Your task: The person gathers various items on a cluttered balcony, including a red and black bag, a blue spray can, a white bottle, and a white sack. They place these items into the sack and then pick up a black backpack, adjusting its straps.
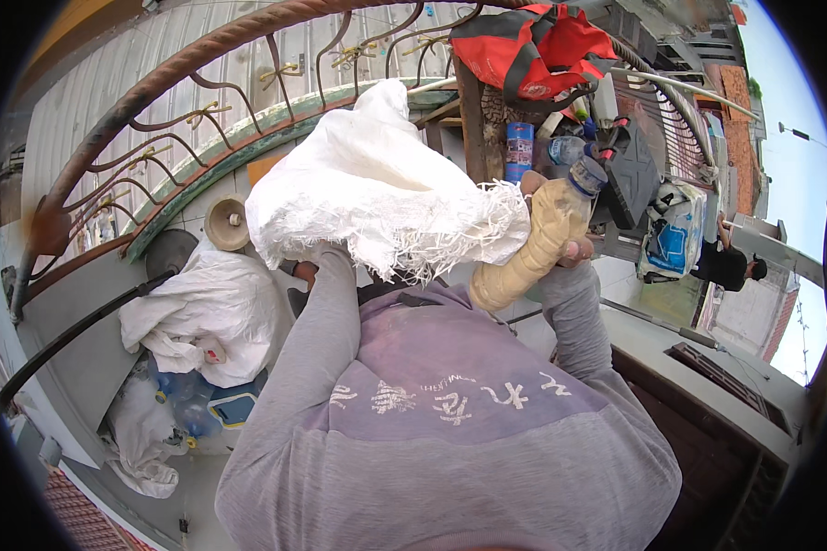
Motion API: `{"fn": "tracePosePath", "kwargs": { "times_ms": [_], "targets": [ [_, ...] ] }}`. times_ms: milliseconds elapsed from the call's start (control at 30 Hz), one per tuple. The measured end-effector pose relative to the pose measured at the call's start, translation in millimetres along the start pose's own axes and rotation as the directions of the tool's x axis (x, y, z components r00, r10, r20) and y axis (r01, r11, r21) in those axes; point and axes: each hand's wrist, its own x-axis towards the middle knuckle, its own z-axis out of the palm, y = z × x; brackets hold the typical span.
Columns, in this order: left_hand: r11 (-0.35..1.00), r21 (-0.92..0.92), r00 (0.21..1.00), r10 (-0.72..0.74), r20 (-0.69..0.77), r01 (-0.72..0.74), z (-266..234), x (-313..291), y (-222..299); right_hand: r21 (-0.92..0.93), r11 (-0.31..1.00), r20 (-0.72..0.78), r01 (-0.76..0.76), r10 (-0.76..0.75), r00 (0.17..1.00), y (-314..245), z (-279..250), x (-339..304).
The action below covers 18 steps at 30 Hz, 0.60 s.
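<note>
A big white woven sack (358,184) with a frayed mouth lies in front of me. My left sleeve runs up under its near edge, and the sack hides that hand and its fingers. On the right, my right hand (574,253) is closed around a ribbed plastic bottle (528,248), beige along most of its length, with a clear neck and a blue cap. The bottle tilts, cap end up and to the right, its lower end close to my chest. Its side is beside the sack's frayed edge; whether they touch I cannot tell.
To the left, a second white sack (211,308) lies above clear plastic bottles (188,404). A curved metal railing (156,87) bounds the far side. At the far right sit a red bag (496,55), a blue can (519,147), a black case (629,174) and a white-and-blue package (673,230).
</note>
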Motion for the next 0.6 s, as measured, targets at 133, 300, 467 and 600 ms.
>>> {"fn": "tracePosePath", "kwargs": {
  "times_ms": [133, 300, 467, 600],
  "targets": [
    [0.954, 0.272, 0.991, 0.133, -0.005, -0.126, -34, 2, 3, -0.11, 0.987, -0.264, 0.115, -0.141, 0.954, 1, 32, -5],
    [-0.182, 0.897, 0.784, 0.438, 0.44, -0.402, -137, -13, 89, -0.515, 0.854, -0.48, 0.076, -0.361, 0.8, -13, -23, 29],
    [0.545, 0.482, 0.718, 0.396, 0.572, -0.686, -175, -197, 193, -0.866, 0.405, -0.479, -0.292, -0.507, 0.717, -4, -39, 44],
    [0.406, 0.408, 0.573, 0.638, 0.514, -0.818, -143, -290, 201, -0.968, 0.231, -0.245, -0.095, -0.799, 0.549, -10, -22, 46]
  ]
}}
